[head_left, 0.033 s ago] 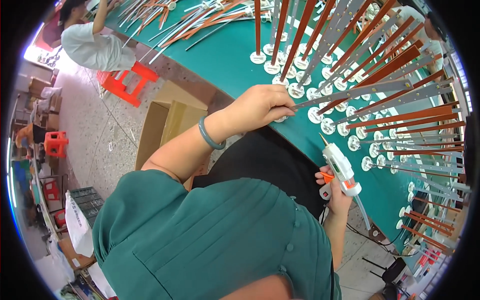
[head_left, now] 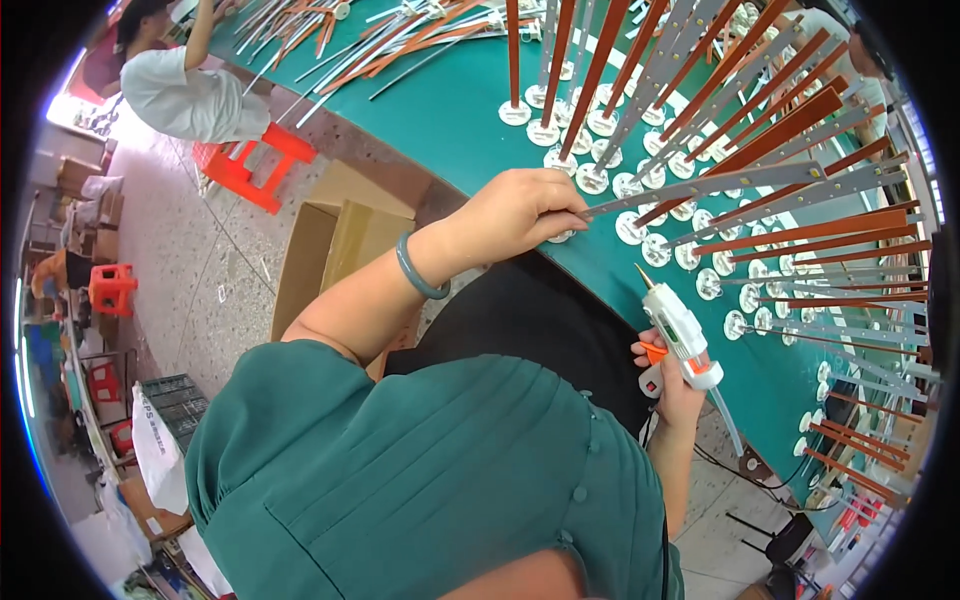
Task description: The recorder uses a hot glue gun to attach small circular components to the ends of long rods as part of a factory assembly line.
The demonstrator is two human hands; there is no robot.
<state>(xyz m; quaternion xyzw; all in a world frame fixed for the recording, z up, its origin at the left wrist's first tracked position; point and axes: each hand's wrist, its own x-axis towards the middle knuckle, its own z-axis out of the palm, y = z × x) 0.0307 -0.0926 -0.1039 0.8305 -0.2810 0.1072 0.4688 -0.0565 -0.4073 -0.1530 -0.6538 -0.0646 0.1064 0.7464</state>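
My left hand (head_left: 530, 215) is closed, its thumb and fingers pinching the lower end of a grey strip with small light dots (head_left: 700, 187). The strip slants up to the right over the table. Just under these fingers, a white round base (head_left: 562, 237) shows in part; whether the strip joins it is hidden. A white and orange glue gun (head_left: 680, 325) is gripped in my right hand (head_left: 682, 398), at the table's near edge. Its nozzle points up and left, apart from the strip, and a pale glue stick (head_left: 728, 425) sticks out of its back.
Several upright brown and grey strips on white round bases (head_left: 630, 228) crowd the green table (head_left: 440, 120). Loose strips (head_left: 400, 50) lie at the far left. An open cardboard box (head_left: 305, 255) stands left of my arm. A person (head_left: 200, 90) sits beyond on a red stool (head_left: 255, 170).
The glue gun's tip has shifted very slightly left. My left hand and the grey strip hold their place.
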